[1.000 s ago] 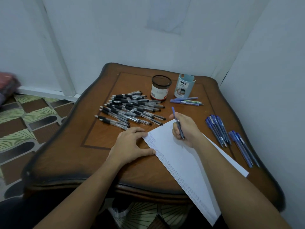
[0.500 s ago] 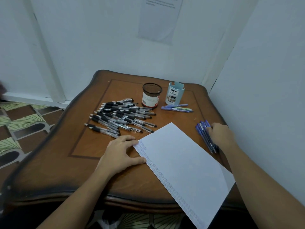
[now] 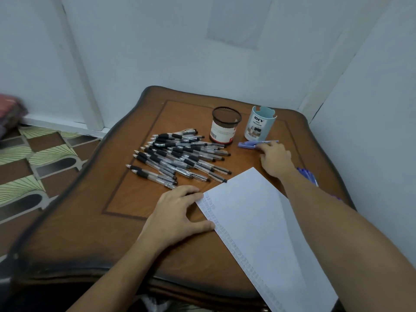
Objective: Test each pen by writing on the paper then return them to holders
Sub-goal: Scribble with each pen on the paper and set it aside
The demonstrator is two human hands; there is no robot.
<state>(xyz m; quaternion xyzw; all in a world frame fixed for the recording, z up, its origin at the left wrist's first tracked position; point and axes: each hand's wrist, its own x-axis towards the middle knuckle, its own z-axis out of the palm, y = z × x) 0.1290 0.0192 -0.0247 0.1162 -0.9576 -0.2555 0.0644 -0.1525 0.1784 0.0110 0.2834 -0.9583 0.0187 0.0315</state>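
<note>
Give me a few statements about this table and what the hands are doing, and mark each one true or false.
1. The left hand rests at the edge of the paper. True.
2. The right hand is writing on the paper. False: it reaches out to the purple pens lying by the light blue holder.
3. The black mesh holder is full of pens. False: no pens stick out of it; the black pens lie in a pile on the table.
4. Both holders stand upright. True.
</note>
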